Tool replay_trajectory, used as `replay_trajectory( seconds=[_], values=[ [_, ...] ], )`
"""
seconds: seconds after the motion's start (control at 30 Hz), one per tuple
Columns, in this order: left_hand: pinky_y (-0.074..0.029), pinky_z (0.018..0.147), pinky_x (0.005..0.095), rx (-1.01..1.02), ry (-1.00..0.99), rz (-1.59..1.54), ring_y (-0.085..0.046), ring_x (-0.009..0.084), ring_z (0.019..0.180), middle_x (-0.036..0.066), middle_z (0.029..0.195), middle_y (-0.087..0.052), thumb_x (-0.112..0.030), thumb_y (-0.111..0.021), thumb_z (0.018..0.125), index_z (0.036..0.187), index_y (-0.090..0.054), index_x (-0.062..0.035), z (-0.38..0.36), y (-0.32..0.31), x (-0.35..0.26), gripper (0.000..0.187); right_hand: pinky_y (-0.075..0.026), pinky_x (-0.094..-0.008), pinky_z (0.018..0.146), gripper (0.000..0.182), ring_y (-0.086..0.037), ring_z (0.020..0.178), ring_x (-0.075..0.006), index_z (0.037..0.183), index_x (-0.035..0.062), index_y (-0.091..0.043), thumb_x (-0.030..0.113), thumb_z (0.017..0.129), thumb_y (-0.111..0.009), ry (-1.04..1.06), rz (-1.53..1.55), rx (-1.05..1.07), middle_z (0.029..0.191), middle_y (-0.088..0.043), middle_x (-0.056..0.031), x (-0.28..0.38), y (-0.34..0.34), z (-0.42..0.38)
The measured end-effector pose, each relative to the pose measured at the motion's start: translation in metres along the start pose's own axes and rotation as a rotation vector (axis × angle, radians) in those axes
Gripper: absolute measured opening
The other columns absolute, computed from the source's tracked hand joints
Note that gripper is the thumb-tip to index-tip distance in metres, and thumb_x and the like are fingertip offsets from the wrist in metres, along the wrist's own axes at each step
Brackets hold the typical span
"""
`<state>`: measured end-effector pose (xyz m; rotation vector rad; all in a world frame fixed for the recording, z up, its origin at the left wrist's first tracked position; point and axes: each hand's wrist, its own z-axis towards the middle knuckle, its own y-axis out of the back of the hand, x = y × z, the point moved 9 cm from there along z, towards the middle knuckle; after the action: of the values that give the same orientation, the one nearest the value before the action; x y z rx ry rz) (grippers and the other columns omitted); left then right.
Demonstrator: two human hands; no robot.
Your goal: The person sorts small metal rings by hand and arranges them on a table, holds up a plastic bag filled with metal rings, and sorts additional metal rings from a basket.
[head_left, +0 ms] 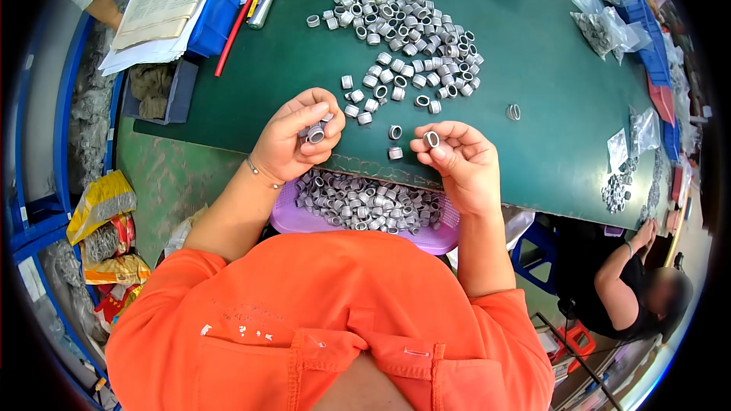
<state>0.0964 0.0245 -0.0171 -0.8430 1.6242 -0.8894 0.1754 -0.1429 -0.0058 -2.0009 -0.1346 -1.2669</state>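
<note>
My left hand (303, 131) is curled around a few small grey metal rings (315, 135), held above the near edge of the green table (259, 68). Between the thumb and fingers of my right hand (463, 160) is a single oval metal ring (432, 139), its opening turned toward me. Two loose rings (395, 132) lie on the table between my hands. Beyond them spreads a large pile of the same rings (411, 27). On my lap side, below the table edge, a purple basket (285, 218) holds many more rings.
One ring (513, 112) lies apart to the right. Pens (237, 30), a blue tray (221, 11) and papers (164, 0) are at the left. Bags of parts (605, 27) lie at the far right. A co-worker (620, 281) sits at the right side.
</note>
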Motion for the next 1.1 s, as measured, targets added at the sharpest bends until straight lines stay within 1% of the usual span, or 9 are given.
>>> replay_trajectory(
  seconds=[0.17, 0.23, 0.3, 0.5, 0.57, 0.7, 0.77, 0.87, 1.1],
  values=[
    [-0.024, 0.036, 0.0145, -0.006, -0.014, 0.006, -0.034, 0.0042, 0.049, 0.007, 0.079, -0.046, -0.015, -0.040, 0.097, 0.097, -0.049, -0.0048, -0.001, 0.001, -0.001, 0.013, -0.054, -0.0296, 0.080, 0.021, -0.065, 0.091, -0.0228, 0.102, -0.0071, -0.057, -0.011, 0.081, -0.058, -0.010, 0.054, 0.026, 0.100, -0.063, -0.0174, 0.002, -0.003, -0.005],
    [-0.024, 0.037, 0.0145, 0.000, -0.022, 0.005, -0.034, 0.0041, 0.049, 0.007, 0.080, -0.046, -0.015, -0.041, 0.097, 0.097, -0.050, -0.0048, 0.000, 0.000, -0.002, 0.013, -0.052, -0.0297, 0.080, 0.021, -0.064, 0.090, -0.0216, 0.097, -0.0052, -0.058, -0.014, 0.079, -0.056, 0.083, -0.101, 0.142, 0.096, -0.063, -0.0142, 0.011, -0.011, -0.010],
    [-0.024, 0.037, 0.0145, 0.007, -0.022, -0.004, -0.034, 0.0041, 0.049, 0.007, 0.080, -0.046, -0.014, -0.041, 0.097, 0.098, -0.050, -0.0048, 0.000, 0.001, -0.002, 0.013, -0.049, -0.0285, 0.077, 0.023, -0.060, 0.087, -0.0183, 0.088, -0.0023, -0.061, -0.018, 0.073, -0.054, 0.192, -0.694, 0.349, 0.100, -0.059, -0.0124, 0.023, -0.026, -0.018],
    [-0.025, 0.037, 0.0149, 0.015, -0.012, -0.006, -0.035, 0.0043, 0.049, 0.008, 0.080, -0.046, -0.014, -0.041, 0.096, 0.098, -0.050, -0.0047, 0.001, 0.000, -0.001, 0.013, -0.045, -0.0327, 0.070, 0.024, -0.052, 0.080, -0.0278, 0.094, 0.0031, -0.062, -0.007, 0.072, -0.063, 0.573, -1.157, 0.244, 0.085, -0.051, -0.0102, 0.027, -0.064, 0.001],
    [-0.025, 0.037, 0.0149, -0.001, -0.014, -0.006, -0.035, 0.0044, 0.049, 0.008, 0.080, -0.046, -0.014, -0.042, 0.096, 0.098, -0.051, -0.0046, 0.000, 0.001, 0.000, 0.013, -0.045, -0.0317, 0.069, 0.023, -0.054, 0.081, -0.0278, 0.094, 0.0032, -0.062, -0.007, 0.073, -0.063, 0.593, -1.234, 0.251, 0.087, -0.053, -0.0104, 0.017, -0.062, 0.011],
    [-0.025, 0.038, 0.0149, 0.012, -0.032, -0.017, -0.035, 0.0045, 0.049, 0.008, 0.079, -0.047, -0.014, -0.042, 0.096, 0.098, -0.052, -0.0045, 0.000, 0.002, 0.000, 0.014, -0.049, -0.0295, 0.068, 0.017, -0.059, 0.079, -0.0196, 0.092, 0.0012, -0.062, -0.006, 0.077, -0.063, 0.383, -0.999, 0.102, 0.091, -0.058, -0.0076, 0.022, -0.039, 0.016],
    [-0.025, 0.038, 0.0149, 0.012, -0.020, -0.012, -0.035, 0.0044, 0.049, 0.008, 0.079, -0.047, -0.014, -0.042, 0.096, 0.098, -0.052, -0.0045, 0.002, 0.001, -0.001, 0.014, -0.054, -0.0271, 0.075, 0.016, -0.064, 0.083, -0.0174, 0.100, -0.0051, -0.060, -0.005, 0.084, -0.058, -0.060, -0.242, 0.047, 0.096, -0.063, -0.0115, -0.007, -0.014, 0.020],
    [-0.025, 0.038, 0.0147, 0.007, -0.007, -0.012, -0.035, 0.0044, 0.049, 0.008, 0.079, -0.047, -0.014, -0.042, 0.096, 0.098, -0.052, -0.0045, 0.002, 0.000, 0.000, 0.014, -0.056, -0.0288, 0.076, 0.018, -0.066, 0.084, -0.0215, 0.104, -0.0067, -0.057, -0.004, 0.086, -0.055, -0.119, 0.004, 0.080, 0.097, -0.064, -0.0173, -0.007, -0.016, 0.015],
    [-0.025, 0.038, 0.0143, -0.009, -0.019, 0.013, -0.035, 0.0036, 0.050, 0.007, 0.079, -0.047, -0.014, -0.043, 0.096, 0.098, -0.051, -0.0051, 0.001, 0.002, -0.001, 0.013, -0.057, -0.0292, 0.074, 0.017, -0.067, 0.084, -0.0223, 0.104, -0.0071, -0.057, -0.002, 0.088, -0.054, -0.142, 0.107, 0.155, 0.098, -0.064, -0.0183, -0.007, -0.019, 0.010]
  ],
)
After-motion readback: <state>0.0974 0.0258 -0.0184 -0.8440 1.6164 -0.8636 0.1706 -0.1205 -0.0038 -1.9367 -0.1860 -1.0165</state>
